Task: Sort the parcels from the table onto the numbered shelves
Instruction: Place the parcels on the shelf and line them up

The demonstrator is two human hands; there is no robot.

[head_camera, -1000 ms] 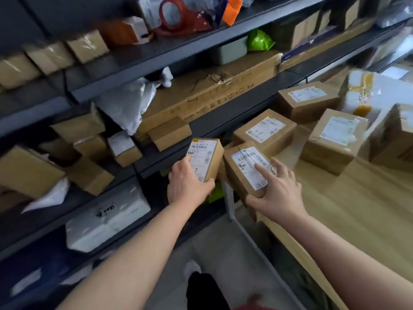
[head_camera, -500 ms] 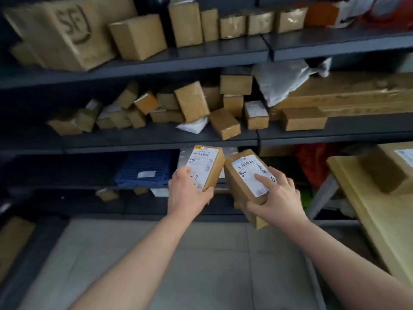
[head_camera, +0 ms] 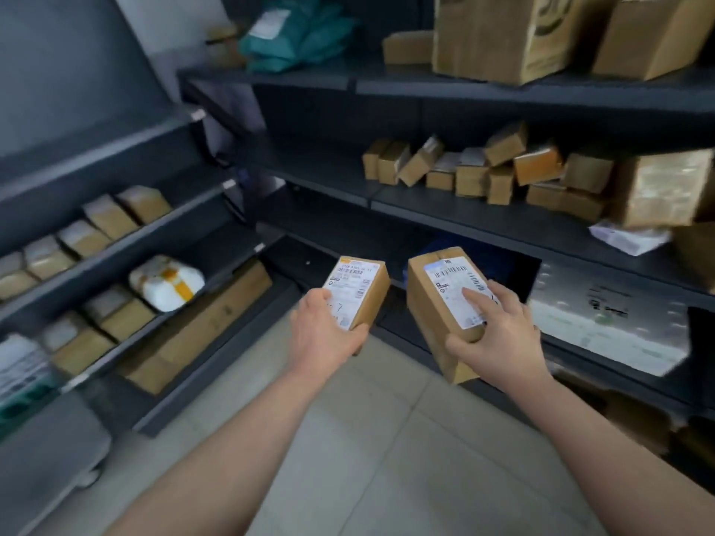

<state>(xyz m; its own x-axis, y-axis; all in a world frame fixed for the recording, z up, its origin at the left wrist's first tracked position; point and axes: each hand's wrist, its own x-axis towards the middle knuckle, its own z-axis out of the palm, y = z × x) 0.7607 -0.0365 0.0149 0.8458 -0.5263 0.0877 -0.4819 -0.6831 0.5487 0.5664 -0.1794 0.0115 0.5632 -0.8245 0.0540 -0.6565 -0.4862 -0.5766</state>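
Two parcels were in hand, one to each grip, both off any shelf and held over the pale tiled floor (head_camera: pixel 367 439), in front of the front edge of the lower facing shelf (head_camera: pixel 425 226).

The left grip (head_camera: pixel 323 334) was curled round the near end of the smaller parcel (head_camera: pixel 371 288), a slim rectangular box of brown cardboard. Its white printed label faced up, with barcodes and a handwritten 7. The right grip (head_camera: pixel 499 342) clasped the larger parcel (head_camera: pixel 429 303), a thicker cardboard box, tilted. The thumb pressed its near lower edge and the forefinger lay stretched across its white barcode label. The two parcels stood just beside each other, apart.

Two dark grey metal shelf units met at an inner corner. On the middle facing shelf a jumbled heap of small cardboard boxes (head_camera: pixel 483 172) lay near the front edge, roughly a dozen; blur prevented an exact count. The top shelf (head_camera: pixel 387 90) carried two big cardboard cartons (head_camera: pixel 499 32), one small box and a crumpled teal plastic mailer (head_camera: pixel 298 36).

On the left unit an upper shelf held a row of about five taped boxes (head_camera: pixel 110 216). Below sat one rounded white bundle (head_camera: pixel 166 282), banded with yellow tape, beside more boxes. One long flat carton (head_camera: pixel 201 323) lay at the bottom. At the right, one large white box (head_camera: pixel 607 323) sat low down.
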